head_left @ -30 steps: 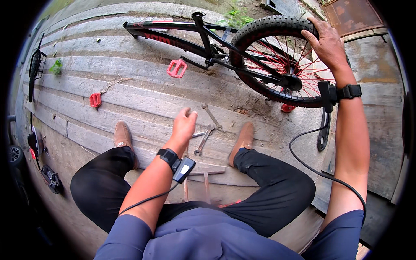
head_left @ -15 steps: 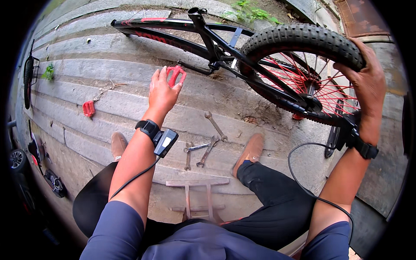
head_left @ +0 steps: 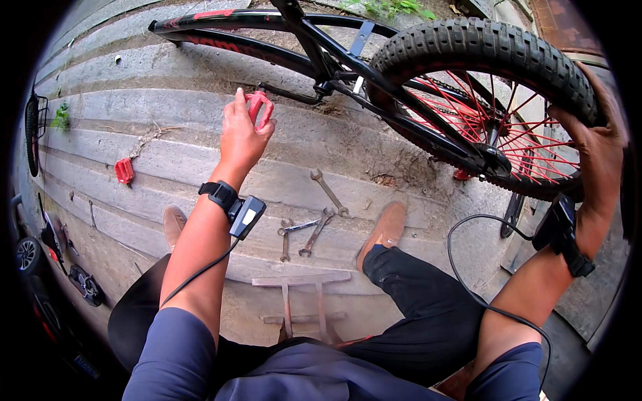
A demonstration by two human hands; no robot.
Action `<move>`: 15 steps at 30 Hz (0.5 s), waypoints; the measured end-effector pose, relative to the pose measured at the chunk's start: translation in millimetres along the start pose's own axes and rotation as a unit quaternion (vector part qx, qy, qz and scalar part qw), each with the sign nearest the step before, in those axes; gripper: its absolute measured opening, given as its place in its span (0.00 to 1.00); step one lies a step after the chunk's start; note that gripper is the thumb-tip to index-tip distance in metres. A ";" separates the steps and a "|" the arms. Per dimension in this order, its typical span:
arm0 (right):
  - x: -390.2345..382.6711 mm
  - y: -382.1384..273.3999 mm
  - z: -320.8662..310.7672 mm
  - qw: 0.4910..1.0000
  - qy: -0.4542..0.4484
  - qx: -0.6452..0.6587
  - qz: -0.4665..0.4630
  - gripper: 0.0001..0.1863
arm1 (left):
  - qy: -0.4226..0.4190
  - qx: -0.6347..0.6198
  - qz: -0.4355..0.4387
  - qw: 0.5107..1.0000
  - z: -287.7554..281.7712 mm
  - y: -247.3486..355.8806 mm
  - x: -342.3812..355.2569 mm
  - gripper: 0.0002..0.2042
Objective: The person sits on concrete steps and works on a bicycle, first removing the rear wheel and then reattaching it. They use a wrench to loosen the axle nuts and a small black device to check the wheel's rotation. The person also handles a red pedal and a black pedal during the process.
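A black bicycle frame with red markings (head_left: 244, 53) lies on its side across the top of the view. My left hand (head_left: 244, 130) is on a red pedal (head_left: 263, 103) at the end of its black crank arm (head_left: 294, 97), fingers curled round it. My right hand (head_left: 598, 137) grips the knobby rear tyre (head_left: 488, 43) at the far right, beside the red-spoked wheel. Several metal spanners (head_left: 314, 234) lie on the stone slabs between my brown shoes. A separate red pedal (head_left: 124, 171) rests on the slabs at left.
Worn stone slabs (head_left: 167, 194) form the ground. A small wooden stool-like frame (head_left: 301, 277) lies between my legs. At the left edge are another bicycle (head_left: 35, 134), a scooter (head_left: 57, 234) and a dark car (head_left: 47, 321). A rusty metal sheet (head_left: 555, 27) and grey boards sit at the right.
My left hand has moved forward and taken hold of the pedal on the crank. My right hand and the rear wheel have shifted rightward, with the frame tilting.
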State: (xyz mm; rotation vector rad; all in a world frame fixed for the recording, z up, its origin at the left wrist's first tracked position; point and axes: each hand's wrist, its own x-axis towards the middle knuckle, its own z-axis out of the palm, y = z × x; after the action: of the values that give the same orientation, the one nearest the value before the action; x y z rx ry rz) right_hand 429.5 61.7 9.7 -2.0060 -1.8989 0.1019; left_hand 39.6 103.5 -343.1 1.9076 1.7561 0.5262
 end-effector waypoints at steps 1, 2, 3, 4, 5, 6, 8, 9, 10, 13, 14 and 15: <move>1.7 0.2 -0.2 1.000 0.002 -0.007 -0.010 0.29 | 0.012 -0.004 0.002 1.000 3.2 -4.5 1.6 0.46; 2.6 0.5 -0.4 1.000 0.003 -0.014 -0.018 0.28 | -0.005 -0.010 -0.019 1.000 -2.2 -1.6 6.1 0.45; 4.3 1.1 -0.5 0.999 0.005 -0.021 -0.027 0.27 | -0.019 -0.020 -0.019 0.999 -3.6 -3.1 9.1 0.45; 5.3 0.8 0.9 0.999 0.014 -0.021 -0.028 0.27 | -0.032 -0.029 -0.020 0.999 -5.5 -6.7 11.8 0.45; 14.1 -8.3 -0.3 0.992 0.026 -0.039 -0.117 0.29 | -0.043 -0.038 -0.021 0.998 -9.8 -9.0 13.8 0.45; 21.7 -16.5 -0.5 0.976 0.042 -0.060 -0.204 0.31 | -0.053 -0.047 -0.035 0.997 -14.6 -5.2 13.6 0.44; 18.7 -41.8 4.8 0.989 0.062 -0.046 -0.130 0.30 | -0.048 -0.067 -0.023 0.996 -17.8 -7.3 14.1 0.43; 22.5 -35.5 0.1 0.989 0.045 -0.052 -0.129 0.29 | -0.046 -0.078 -0.016 0.996 -19.0 -7.7 14.4 0.43; 24.1 -29.3 -4.8 0.989 0.029 -0.057 -0.130 0.28 | -0.048 -0.078 -0.029 0.995 -21.6 -8.7 13.6 0.43; 21.6 -34.5 -5.9 0.990 0.072 0.114 -0.029 0.26 | -0.055 -0.099 -0.061 0.992 -39.4 -1.5 13.1 0.42; 23.3 -37.8 -6.6 0.994 0.061 0.091 -0.024 0.25 | -0.057 -0.115 -0.070 0.989 -47.5 -2.9 13.6 0.42; 24.7 -40.3 -7.5 0.996 0.050 0.068 -0.020 0.25 | -0.059 -0.131 -0.078 0.987 -54.3 -5.0 14.3 0.42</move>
State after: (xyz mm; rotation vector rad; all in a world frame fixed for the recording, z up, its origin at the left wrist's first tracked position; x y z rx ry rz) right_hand 395.7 84.9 34.5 -1.8489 -1.8178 0.1158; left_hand 5.1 123.1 -303.0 1.5748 1.6530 0.5448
